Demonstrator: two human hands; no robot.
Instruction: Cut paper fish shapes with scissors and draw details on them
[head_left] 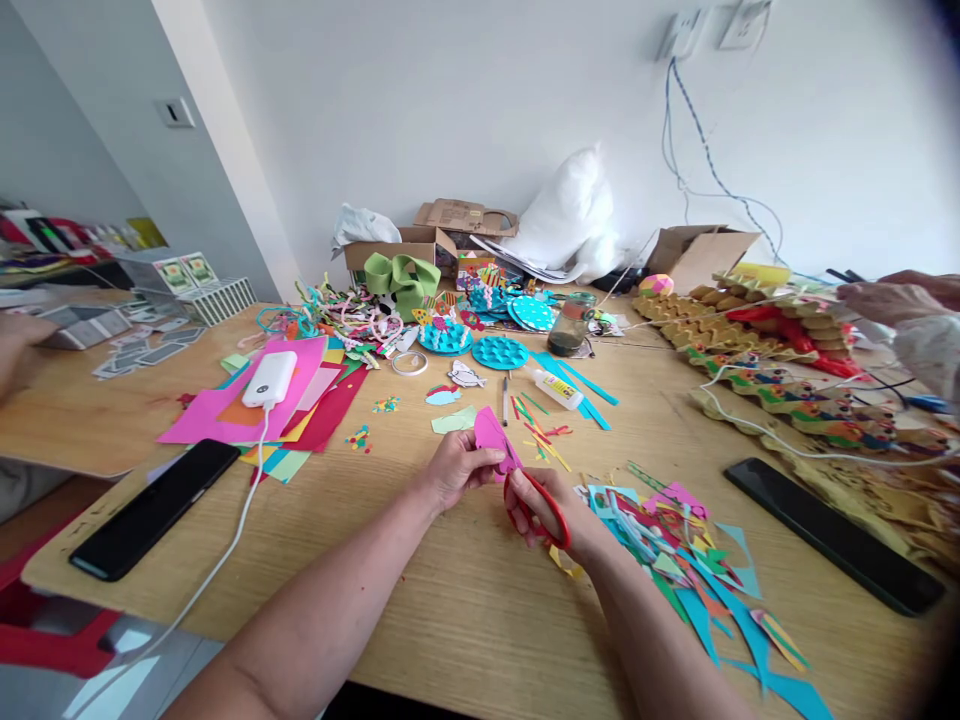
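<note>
Centrally, the left hand point(456, 470) is pinching a piece of pink paper point(490, 432) between thumb and fingers, just above the wooden table point(420, 610). Close against it, the right hand point(541, 508) is gripping red-handled scissors point(561, 524), its fingers partly hiding the loops. The blades are lying at the pink paper's edge, but they are showing so little that I cannot tell how far they are cutting in. Just beyond the left hand, a pale green scrap point(454, 420) is lying partly covered by hand and paper. A pen point(505, 398) is lying farther off, near a glue bottle point(556, 388) whose label is too small to read. Beside the right forearm, a heap of cuttings point(675, 560) is spreading, its lower layers being buried. Out left, a white power bank point(270, 378) is resting on coloured sheets point(206, 408), mostly overlapping one another. At the left edge, another person's hand point(22, 345) is blurring and being cut off; at the right, a co-worker's hand point(877, 302) is showing beyond egg cartons point(780, 395), its grasp being unclear.
</note>
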